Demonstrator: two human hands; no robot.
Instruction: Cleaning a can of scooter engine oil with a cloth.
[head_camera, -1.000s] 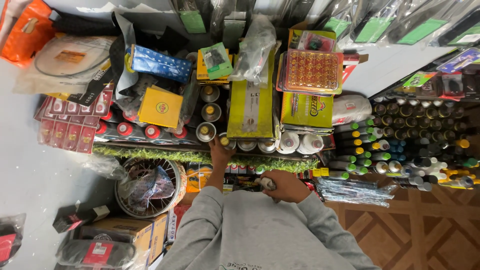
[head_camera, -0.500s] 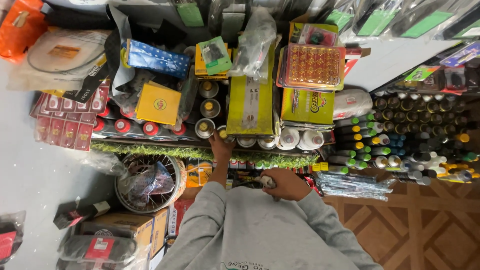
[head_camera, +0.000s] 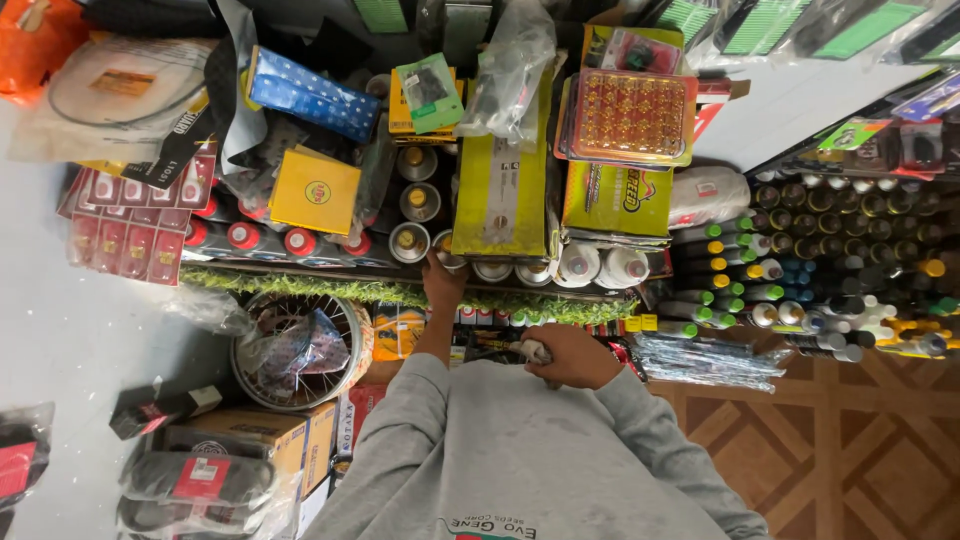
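A person in a grey sweatshirt fills the lower middle of the frame, both arms stretched toward a crowded shelf (head_camera: 300, 272) edged with a strip of green artificial grass (head_camera: 330, 290).

The left hand (head_camera: 443, 277) sits just left of centre, reaching up over the grass strip to the row of cans lying on their sides. Its fingers rest on a silver-topped can (head_camera: 447, 247) at the foot of a long yellow box (head_camera: 503, 180); the fingertips are hidden against the cans, so I cannot tell whether the hand has closed around the can or only touches it.

The right hand (head_camera: 568, 356) is lower, just right of centre and close to the chest, curled shut around a small pale object (head_camera: 536, 351) that pokes out on its left side. What that object is I cannot make out.

Around them: white bottles (head_camera: 600, 265) lie just right of the silver-topped can, and further right a dense rack of spray cans with coloured caps (head_camera: 830, 260) runs to the frame's edge. A square yellow packet (head_camera: 316, 191) and a blue dotted box (head_camera: 312, 95) lie in the upper left part of the pile, with red-capped cans (head_camera: 270, 240) beneath them. A spoked wheel wrapped in plastic (head_camera: 298, 350) stands below the shelf at the left, above cardboard boxes (head_camera: 250, 440).
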